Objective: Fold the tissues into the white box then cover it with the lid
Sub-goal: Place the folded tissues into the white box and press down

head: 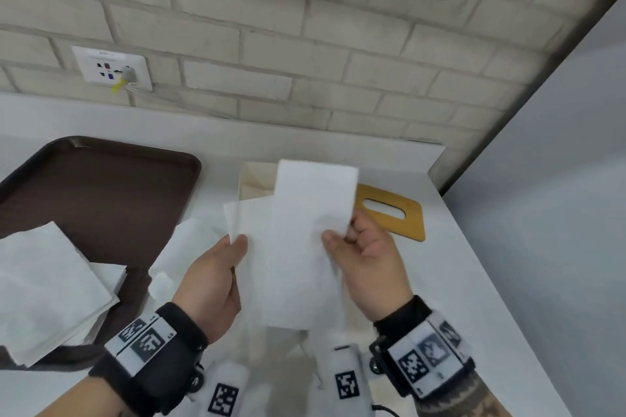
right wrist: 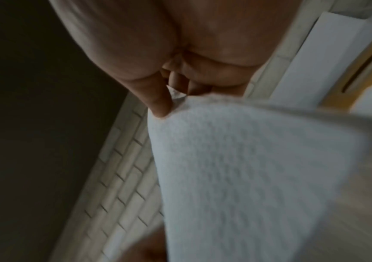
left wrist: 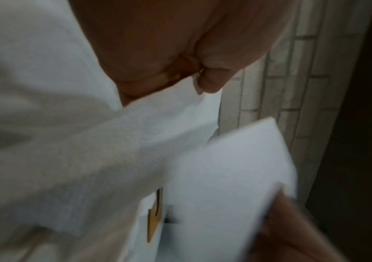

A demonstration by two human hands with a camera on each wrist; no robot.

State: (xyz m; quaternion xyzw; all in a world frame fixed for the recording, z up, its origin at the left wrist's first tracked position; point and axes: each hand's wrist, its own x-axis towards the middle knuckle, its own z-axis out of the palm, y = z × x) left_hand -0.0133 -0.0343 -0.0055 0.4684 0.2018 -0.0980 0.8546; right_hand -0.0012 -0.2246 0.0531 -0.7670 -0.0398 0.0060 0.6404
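A white tissue hangs in the air above the counter, held by both hands. My left hand pinches its left flap, seen close in the left wrist view as thumb and finger on the tissue. My right hand pinches the folded right strip; the right wrist view shows the thumb on the tissue. Behind the tissue stands the white box, mostly hidden. The wooden lid with an oval slot lies flat to the right of the box.
A brown tray at the left holds a stack of white tissues. More loose tissue lies on the white counter between tray and hands. A brick wall with a socket stands behind; a grey wall closes the right side.
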